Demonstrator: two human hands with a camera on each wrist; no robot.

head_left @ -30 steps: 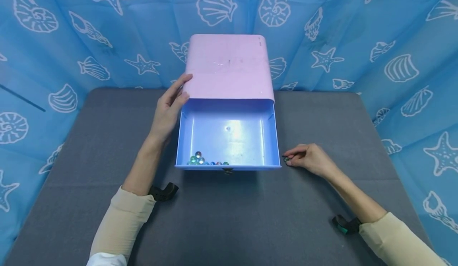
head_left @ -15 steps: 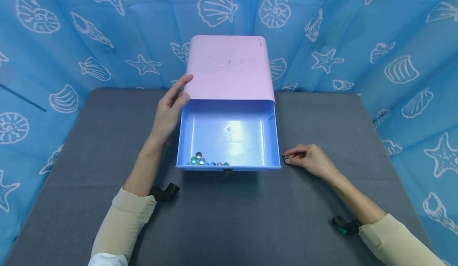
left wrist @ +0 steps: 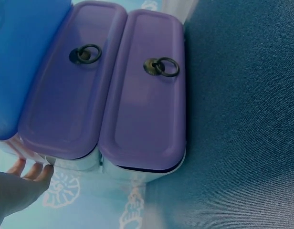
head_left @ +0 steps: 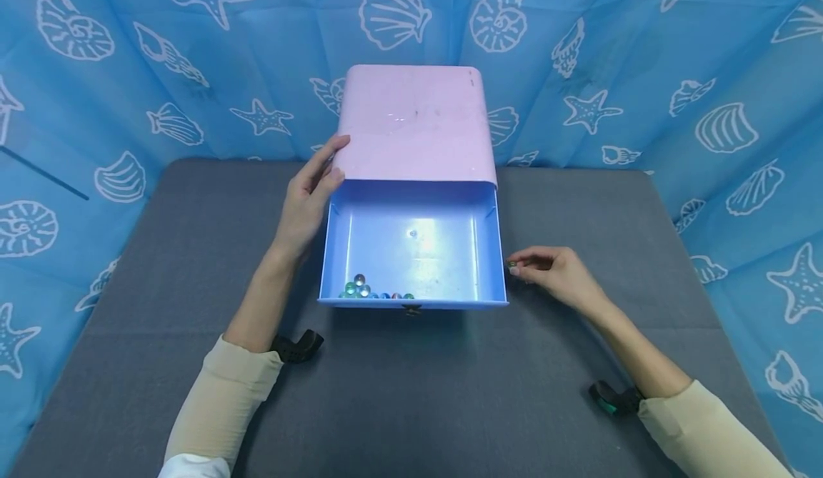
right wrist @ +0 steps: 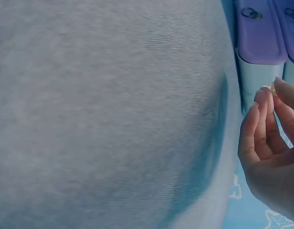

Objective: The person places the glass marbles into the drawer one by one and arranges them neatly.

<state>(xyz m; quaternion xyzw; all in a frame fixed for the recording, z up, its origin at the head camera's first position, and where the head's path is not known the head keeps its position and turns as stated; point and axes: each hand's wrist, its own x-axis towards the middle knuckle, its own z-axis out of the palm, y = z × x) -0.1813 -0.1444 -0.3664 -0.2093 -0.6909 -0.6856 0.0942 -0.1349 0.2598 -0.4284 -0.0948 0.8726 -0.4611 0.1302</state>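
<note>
A pink drawer cabinet (head_left: 418, 121) stands against the curtain with its blue top drawer (head_left: 411, 242) pulled out. Several glass marbles (head_left: 360, 289) lie along the drawer's front left. My left hand (head_left: 303, 203) rests its fingers and thumb against the cabinet's left side, near the top edge. Right of the drawer, my right hand (head_left: 562, 278) pinches a marble (head_left: 512, 264) between thumb and fingertips, beside the drawer's right wall. In the right wrist view the same marble (right wrist: 273, 88) shows only partly between the fingertips.
Under the blue drawer, two purple drawers (left wrist: 147, 100) with ring pulls are closed. The cabinet stands on a table with a grey cloth (head_left: 411, 392). A blue curtain (head_left: 257, 49) with shell prints hangs behind and at both sides.
My right hand has closed its pinch on the marble and moved a little toward the far side with it. The left hand keeps its place on the cabinet.
</note>
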